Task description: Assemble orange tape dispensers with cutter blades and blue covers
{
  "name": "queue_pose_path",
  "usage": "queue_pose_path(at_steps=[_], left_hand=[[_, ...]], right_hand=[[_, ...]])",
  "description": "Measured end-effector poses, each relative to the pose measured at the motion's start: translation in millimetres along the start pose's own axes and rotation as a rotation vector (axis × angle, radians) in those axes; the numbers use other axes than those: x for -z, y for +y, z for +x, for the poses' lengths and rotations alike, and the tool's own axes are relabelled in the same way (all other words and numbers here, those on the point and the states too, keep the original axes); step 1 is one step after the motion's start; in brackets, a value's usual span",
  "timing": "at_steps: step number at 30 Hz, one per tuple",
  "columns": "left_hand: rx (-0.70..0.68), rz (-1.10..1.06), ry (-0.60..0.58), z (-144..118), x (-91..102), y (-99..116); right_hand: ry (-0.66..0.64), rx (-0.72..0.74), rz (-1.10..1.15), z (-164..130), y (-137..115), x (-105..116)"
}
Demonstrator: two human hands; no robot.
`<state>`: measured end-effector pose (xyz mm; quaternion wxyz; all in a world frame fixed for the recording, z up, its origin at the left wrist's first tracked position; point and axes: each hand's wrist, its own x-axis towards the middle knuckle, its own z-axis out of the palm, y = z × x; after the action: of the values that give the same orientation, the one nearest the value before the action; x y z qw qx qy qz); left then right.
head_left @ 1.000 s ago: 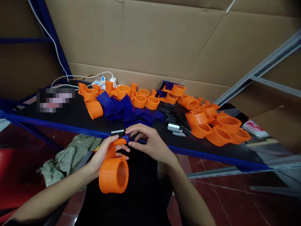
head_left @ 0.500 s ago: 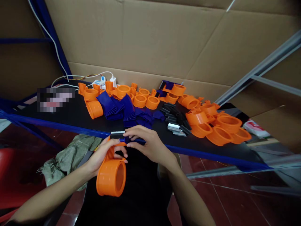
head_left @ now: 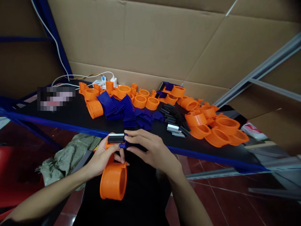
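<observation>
My left hand [head_left: 101, 157] is closed around an orange tape dispenser [head_left: 113, 181], whose wide ring hangs down over my lap. At its upper end a toothed white blade [head_left: 116, 135] tops a black strip [head_left: 116, 138]. A dark blue plastic piece [head_left: 122, 145] sits at the right side of that end, largely behind my fingers. My right hand [head_left: 150, 147] pinches this blue piece from the right, fingertips against the dispenser's head. Whether the piece is seated in the dispenser is hidden.
The black bench [head_left: 70, 113] has a blue front edge. On it lie blue plastic flaps [head_left: 129, 111], black strips [head_left: 171, 114], silver blades [head_left: 176, 133] and several orange dispensers [head_left: 218, 136]. A power strip [head_left: 100, 83] stands behind. A grey-green sack [head_left: 63, 157] lies below left.
The dispenser has tilted, so its black strip and toothed blade show more. Its ring has shifted slightly right and down. My right hand has moved slightly down, still at the blue piece.
</observation>
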<state>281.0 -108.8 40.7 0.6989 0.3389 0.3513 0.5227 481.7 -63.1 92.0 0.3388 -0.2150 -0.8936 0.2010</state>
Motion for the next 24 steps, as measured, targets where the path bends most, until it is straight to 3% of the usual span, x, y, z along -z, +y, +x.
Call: queue_pose_path(at_steps=[10, 24], left_hand=[[-0.059, 0.094, -0.023, -1, 3.9, -3], [-0.094, 0.044, 0.058, 0, 2.4, -1]], right_hand=[[-0.043, 0.058, -0.267, -1, -19, 3], [-0.05, 0.027, -0.168, -3, -11, 1]])
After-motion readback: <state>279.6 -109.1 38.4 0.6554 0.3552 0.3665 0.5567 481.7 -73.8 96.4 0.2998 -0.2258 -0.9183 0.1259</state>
